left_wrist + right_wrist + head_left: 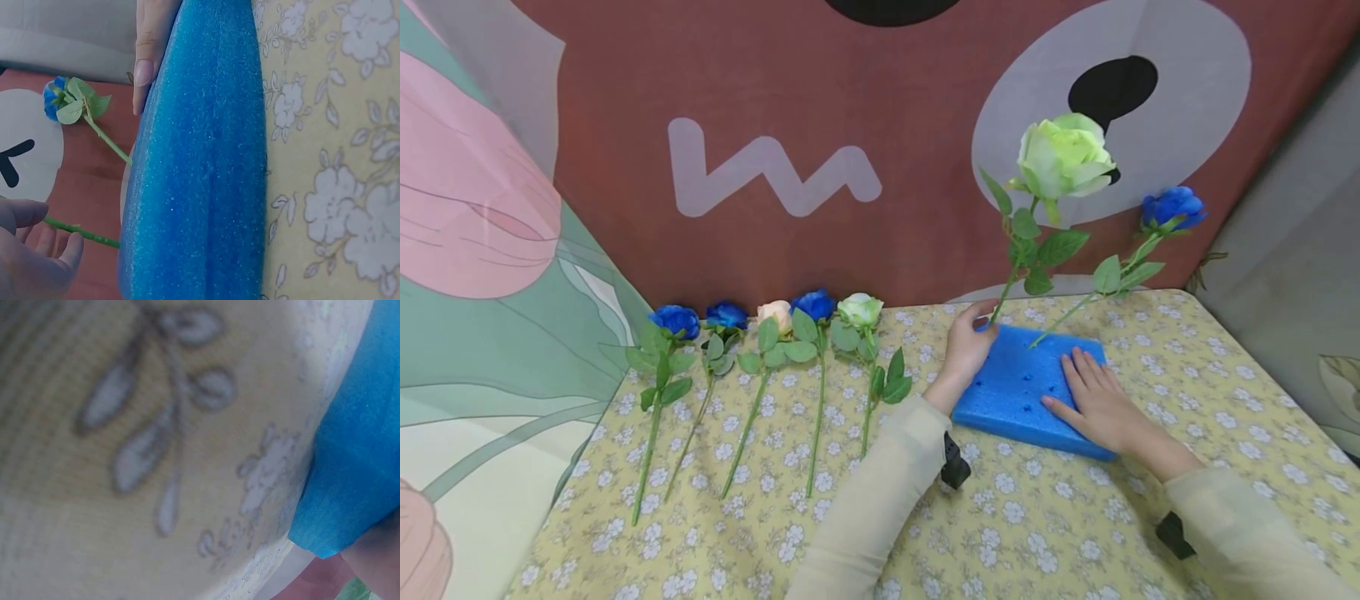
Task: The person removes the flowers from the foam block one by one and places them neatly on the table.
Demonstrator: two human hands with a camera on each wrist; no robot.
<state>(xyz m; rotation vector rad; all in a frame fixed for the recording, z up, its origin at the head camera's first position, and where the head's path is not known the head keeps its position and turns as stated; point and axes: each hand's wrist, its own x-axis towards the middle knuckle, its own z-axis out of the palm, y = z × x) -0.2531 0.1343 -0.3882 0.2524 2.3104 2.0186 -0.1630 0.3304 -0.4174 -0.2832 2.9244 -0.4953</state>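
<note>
A blue foam block (1000, 400) lies on the table, with several small holes in its top. My left hand (967, 350) is at the block's far left corner. It pinches the stem of a pale green rose (1063, 158), which stands tilted above that corner; in the left wrist view the green stem (94, 237) runs from the fingers to the block's edge. My right hand (1101, 406) rests on the right part of the block, fingers spread. Between the hands, a blue rose (1172, 210) leans right, its stem end in the block.
Left of the block several roses lie in a row: a blue rose (675, 322), a smaller blue one, a peach rose (775, 315), another blue one and a white-green rose (860, 310). A floral cloth (1015, 525) covers the table. A printed curtain (775, 250) hangs behind.
</note>
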